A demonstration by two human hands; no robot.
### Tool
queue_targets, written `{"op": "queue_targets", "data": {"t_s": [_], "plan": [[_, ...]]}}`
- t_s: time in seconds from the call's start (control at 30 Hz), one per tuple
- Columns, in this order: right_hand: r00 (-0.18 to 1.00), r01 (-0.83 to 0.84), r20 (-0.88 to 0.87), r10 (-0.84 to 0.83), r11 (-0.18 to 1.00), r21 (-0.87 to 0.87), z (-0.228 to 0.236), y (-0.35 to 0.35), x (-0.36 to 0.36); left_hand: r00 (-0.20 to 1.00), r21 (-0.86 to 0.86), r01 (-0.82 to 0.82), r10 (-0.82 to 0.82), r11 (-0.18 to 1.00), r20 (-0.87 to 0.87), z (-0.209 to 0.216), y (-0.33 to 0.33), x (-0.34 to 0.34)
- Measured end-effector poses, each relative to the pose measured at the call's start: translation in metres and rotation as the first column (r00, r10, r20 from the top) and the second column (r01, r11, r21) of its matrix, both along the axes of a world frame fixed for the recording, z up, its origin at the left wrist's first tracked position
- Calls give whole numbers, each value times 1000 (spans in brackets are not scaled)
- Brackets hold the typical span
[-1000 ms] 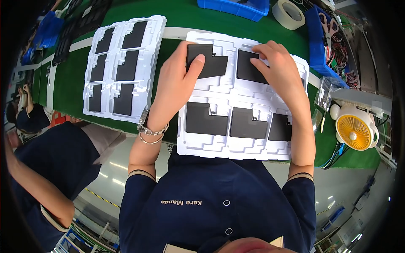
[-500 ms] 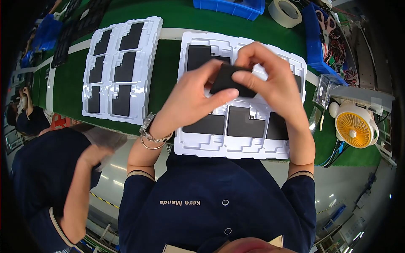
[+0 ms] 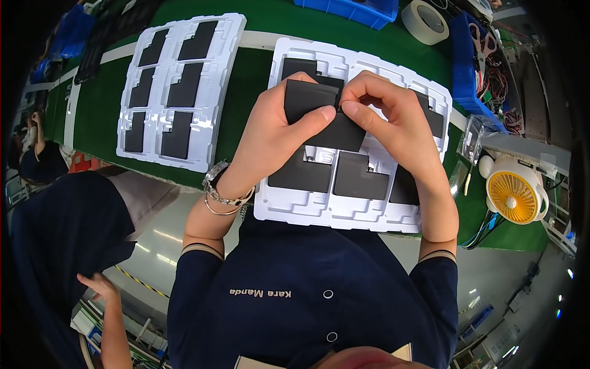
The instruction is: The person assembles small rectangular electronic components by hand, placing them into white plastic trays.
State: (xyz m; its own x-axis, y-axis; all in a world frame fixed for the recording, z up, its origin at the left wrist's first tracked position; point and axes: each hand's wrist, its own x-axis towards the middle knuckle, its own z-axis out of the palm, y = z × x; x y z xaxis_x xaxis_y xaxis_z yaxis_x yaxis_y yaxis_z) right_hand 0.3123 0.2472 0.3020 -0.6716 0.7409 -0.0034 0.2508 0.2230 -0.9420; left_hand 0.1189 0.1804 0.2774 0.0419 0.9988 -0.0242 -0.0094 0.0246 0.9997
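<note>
Fingers hold black piece, long axis slanting down-right.

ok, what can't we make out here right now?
Head view: most fingertips of left hand, behind held piece.
Head view: right side of lower-right piece, behind right forearm.
Head view: upper blue bin, cut off by top edge.
Head view: right hand grip, contact too small.

Black piece over the white tray!
Left hand grips its side, right hand pinches at the notched edge.
</note>
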Motion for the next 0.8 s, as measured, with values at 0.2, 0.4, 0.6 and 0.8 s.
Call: {"op": "queue_targets", "data": {"t_s": [0.2, 0.4, 0.6, 0.8], "plan": [[994, 68, -70, -84, 976, -205, -2, -10, -7, 1000, 22, -19, 20, 1000, -22, 3, -1, 2], [983, 183, -91, -159, 849, 496, -7, -21, -20, 988, 71, -70, 79, 995, -131, 8, -2, 2], [985, 115, -111, -135, 980, -165, -14, -11, -15, 991, 58, -107, 111, 993, -77, -2, -2, 2], [999, -20, 28, 24, 993, -120, 3, 2, 7, 996, -2, -45, 45, 999, 76, -6, 2, 1]]}}
